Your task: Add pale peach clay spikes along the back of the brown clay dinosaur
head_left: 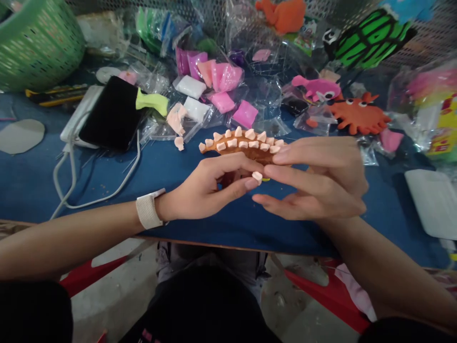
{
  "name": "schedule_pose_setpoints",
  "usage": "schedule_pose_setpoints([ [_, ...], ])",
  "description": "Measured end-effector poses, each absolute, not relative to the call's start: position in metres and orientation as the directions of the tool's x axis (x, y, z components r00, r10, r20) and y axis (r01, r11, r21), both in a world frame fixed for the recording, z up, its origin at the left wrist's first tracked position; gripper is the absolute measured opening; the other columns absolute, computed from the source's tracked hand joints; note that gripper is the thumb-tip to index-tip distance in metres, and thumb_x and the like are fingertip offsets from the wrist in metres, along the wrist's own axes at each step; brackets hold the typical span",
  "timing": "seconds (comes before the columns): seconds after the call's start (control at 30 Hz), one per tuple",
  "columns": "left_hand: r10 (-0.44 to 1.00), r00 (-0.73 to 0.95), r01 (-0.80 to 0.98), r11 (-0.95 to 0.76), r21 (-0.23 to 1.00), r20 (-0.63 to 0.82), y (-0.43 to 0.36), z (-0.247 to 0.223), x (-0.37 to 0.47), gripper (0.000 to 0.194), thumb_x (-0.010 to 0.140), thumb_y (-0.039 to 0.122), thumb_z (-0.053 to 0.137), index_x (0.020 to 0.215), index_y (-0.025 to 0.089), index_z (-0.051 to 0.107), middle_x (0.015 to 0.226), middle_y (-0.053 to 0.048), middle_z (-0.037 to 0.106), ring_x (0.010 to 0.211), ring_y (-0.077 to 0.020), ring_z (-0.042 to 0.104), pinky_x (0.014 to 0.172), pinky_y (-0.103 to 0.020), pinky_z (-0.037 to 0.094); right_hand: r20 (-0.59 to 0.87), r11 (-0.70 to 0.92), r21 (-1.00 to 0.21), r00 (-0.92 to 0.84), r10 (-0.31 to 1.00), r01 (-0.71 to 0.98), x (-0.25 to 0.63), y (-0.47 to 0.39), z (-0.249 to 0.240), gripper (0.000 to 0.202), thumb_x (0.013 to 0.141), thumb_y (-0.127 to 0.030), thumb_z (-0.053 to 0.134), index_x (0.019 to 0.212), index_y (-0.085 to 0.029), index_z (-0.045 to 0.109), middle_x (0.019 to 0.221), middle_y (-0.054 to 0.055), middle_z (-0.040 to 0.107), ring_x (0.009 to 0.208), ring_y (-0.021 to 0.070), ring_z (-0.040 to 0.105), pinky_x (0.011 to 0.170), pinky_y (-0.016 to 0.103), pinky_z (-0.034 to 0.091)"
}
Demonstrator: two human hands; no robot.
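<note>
A brown clay figure (257, 153) with two rows of pale pink pointed pieces lies on the blue table, partly hidden by both hands. My left hand (217, 186) is closed, with a small pale clay piece (257, 177) at the tips of its thumb and index finger. My right hand (314, 178) is beside it, fingers apart, its fingertips near the figure's right end and the small piece; nothing shows between its thumb and fingers. A bit of yellow shows under the fingertips.
Bagged clay packets (223, 101), a black phone (110, 113) with a white cable (72, 171), and a green basket (39, 45) stand behind and left. An orange crab figure (360, 116), a pink figure (316, 89) and a white device (432, 202) are at the right.
</note>
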State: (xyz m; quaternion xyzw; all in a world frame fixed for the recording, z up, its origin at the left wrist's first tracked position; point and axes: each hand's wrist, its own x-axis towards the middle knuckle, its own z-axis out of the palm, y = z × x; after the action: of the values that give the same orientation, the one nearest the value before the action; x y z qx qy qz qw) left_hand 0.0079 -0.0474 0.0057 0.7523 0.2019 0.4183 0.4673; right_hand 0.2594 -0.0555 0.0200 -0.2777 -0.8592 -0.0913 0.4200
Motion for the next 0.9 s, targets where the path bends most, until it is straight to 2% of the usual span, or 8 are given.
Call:
schedule_pose_setpoints([
  [0.1,0.698,0.610,-0.075,-0.420,0.904,0.375,-0.047,0.008,0.006,0.025,0.116,0.038,0.069,0.113,0.016,0.081,0.086,-0.005,0.077,0.068,-0.0106,0.063,0.059,-0.023,0.050,0.838,0.891,0.020,-0.494,0.233,0.454,0.259,-0.048,0.009,0.032,0.101,-0.045,0.089,0.131,-0.036,0.081,0.114,0.001,0.084,0.099,0.0208,0.083,0.091,0.038,0.072],
  [0.2,0.685,0.653,-0.091,-0.351,0.932,0.323,-0.047,0.011,0.005,0.025,0.114,0.039,0.071,0.111,0.016,0.082,0.084,-0.004,0.078,0.065,-0.0106,0.063,0.055,-0.022,0.049,0.805,0.852,-0.066,-0.476,0.353,0.520,0.256,-0.051,0.004,0.019,0.107,-0.041,0.081,0.126,-0.044,0.081,0.106,-0.003,0.082,0.090,0.0186,0.081,0.085,0.038,0.070],
  [0.3,0.676,0.683,-0.096,-0.294,0.951,0.278,-0.046,0.013,0.005,0.025,0.112,0.038,0.073,0.106,0.015,0.081,0.078,-0.002,0.075,0.062,-0.0095,0.058,0.054,-0.021,0.047,0.792,0.820,-0.104,-0.452,0.410,0.563,0.255,-0.056,0.001,0.014,0.113,-0.045,0.071,0.120,-0.044,0.083,0.098,-0.002,0.080,0.087,0.0189,0.081,0.082,0.039,0.069],
  [0.4,0.676,0.690,-0.118,-0.247,0.962,0.259,-0.046,0.010,0.006,0.026,0.110,0.041,0.077,0.104,0.015,0.080,0.080,-0.003,0.073,0.066,-0.0103,0.059,0.056,-0.021,0.049,0.806,0.815,-0.105,-0.431,0.405,0.570,0.256,-0.059,-0.001,0.011,0.112,-0.043,0.073,0.114,-0.044,0.084,0.097,-0.002,0.081,0.089,0.0202,0.082,0.081,0.041,0.069],
  [0.53,0.713,0.652,-0.151,-0.212,0.966,0.258,-0.047,0.006,0.008,0.028,0.100,0.043,0.090,0.102,0.017,0.080,0.072,0.002,0.063,0.061,-0.0083,0.053,0.054,-0.020,0.047,0.808,0.832,-0.086,-0.451,0.379,0.547,0.258,-0.058,0.004,0.016,0.109,-0.039,0.080,0.123,-0.045,0.082,0.102,-0.004,0.083,0.091,0.0203,0.083,0.083,0.041,0.071],
  [0.63,0.727,0.634,-0.143,-0.223,0.964,0.263,-0.047,0.008,0.009,0.027,0.098,0.039,0.094,0.095,0.016,0.080,0.072,0.002,0.067,0.060,-0.0073,0.053,0.052,-0.020,0.045,0.811,0.881,-0.012,-0.510,0.285,0.472,0.256,-0.059,0.012,0.016,0.105,-0.029,0.085,0.121,-0.032,0.081,0.109,-0.002,0.086,0.098,0.0182,0.084,0.086,0.035,0.074],
  [0.73,0.725,0.628,-0.138,-0.253,0.958,0.282,-0.047,0.011,0.009,0.028,0.097,0.040,0.094,0.092,0.016,0.081,0.075,0.000,0.072,0.060,-0.0071,0.055,0.052,-0.020,0.044,0.795,0.888,-0.009,-0.535,0.285,0.459,0.254,-0.060,0.017,0.019,0.103,-0.021,0.086,0.122,-0.022,0.081,0.112,0.003,0.087,0.106,0.0189,0.084,0.094,0.034,0.075],
  [0.9,0.733,0.617,-0.131,-0.263,0.956,0.286,-0.047,0.011,0.009,0.030,0.095,0.042,0.097,0.095,0.016,0.082,0.072,0.002,0.068,0.060,-0.0075,0.055,0.052,-0.020,0.044,0.785,0.869,0.005,-0.541,0.303,0.495,0.255,-0.060,0.015,0.020,0.103,-0.021,0.086,0.120,-0.032,0.082,0.113,-0.001,0.087,0.106,0.0181,0.084,0.093,0.032,0.075],
])
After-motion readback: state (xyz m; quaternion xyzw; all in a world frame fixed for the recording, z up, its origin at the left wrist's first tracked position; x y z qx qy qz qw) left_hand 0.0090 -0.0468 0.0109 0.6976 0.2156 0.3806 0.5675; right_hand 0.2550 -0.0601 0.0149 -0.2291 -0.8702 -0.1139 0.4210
